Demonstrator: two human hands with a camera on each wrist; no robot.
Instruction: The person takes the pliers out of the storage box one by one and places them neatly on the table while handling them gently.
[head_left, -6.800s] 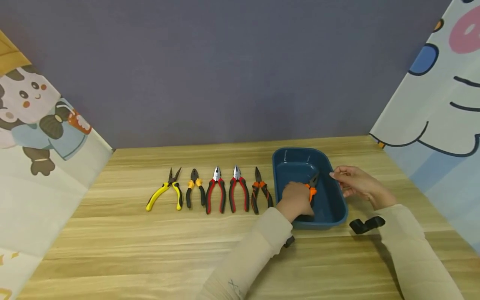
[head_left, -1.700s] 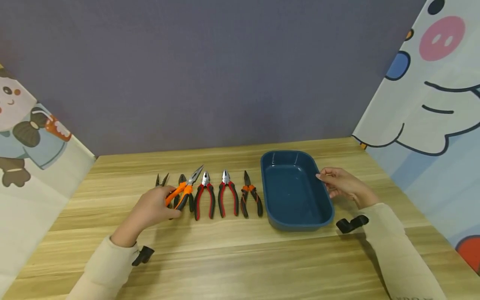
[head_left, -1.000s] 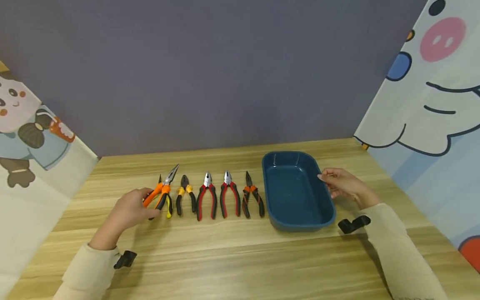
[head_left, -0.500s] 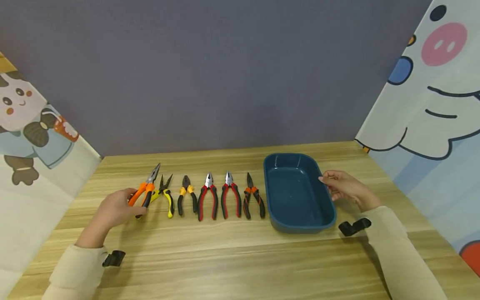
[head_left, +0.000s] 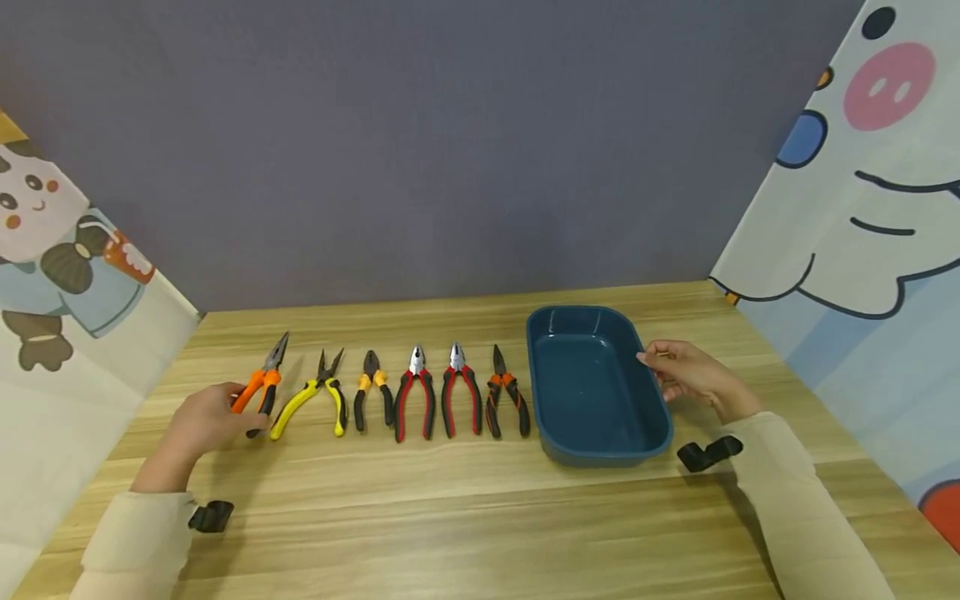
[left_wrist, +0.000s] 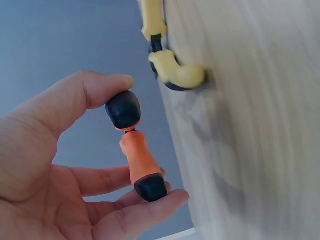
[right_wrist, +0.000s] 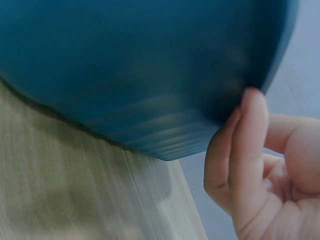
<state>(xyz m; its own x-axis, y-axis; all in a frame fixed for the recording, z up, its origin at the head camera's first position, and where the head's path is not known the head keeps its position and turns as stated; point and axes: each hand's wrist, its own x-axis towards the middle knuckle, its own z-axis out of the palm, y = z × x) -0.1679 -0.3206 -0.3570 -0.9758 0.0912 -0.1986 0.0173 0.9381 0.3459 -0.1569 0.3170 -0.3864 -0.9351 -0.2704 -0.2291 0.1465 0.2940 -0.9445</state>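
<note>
My left hand (head_left: 202, 425) holds a pair of long-nose pliers (head_left: 269, 378) with orange and black handles at the left end of the row. In the left wrist view, the thumb is on one handle end of these pliers (left_wrist: 141, 159) and fingers are on the other; the handles are spread and the jaws point away from the palm. My right hand (head_left: 693, 377) pinches the right rim of a dark blue plastic tub (head_left: 585, 396). The right wrist view shows fingertips (right_wrist: 254, 102) against the tub's outer wall (right_wrist: 150, 75), near the rim.
Right of the held pliers lie yellow long-nose pliers (head_left: 298, 407), yellow-black pliers (head_left: 365, 382), two red-black pairs (head_left: 406, 382) and orange-black pliers (head_left: 495, 381), side by side, jaws toward the back wall (head_left: 450, 150). The tub stands right of them on the wooden table (head_left: 420, 517).
My left hand took the orange pliers from the tub and carried them left over the row, past the yellow pair, lowering them at its left end. The right hand stays at the rim.
</note>
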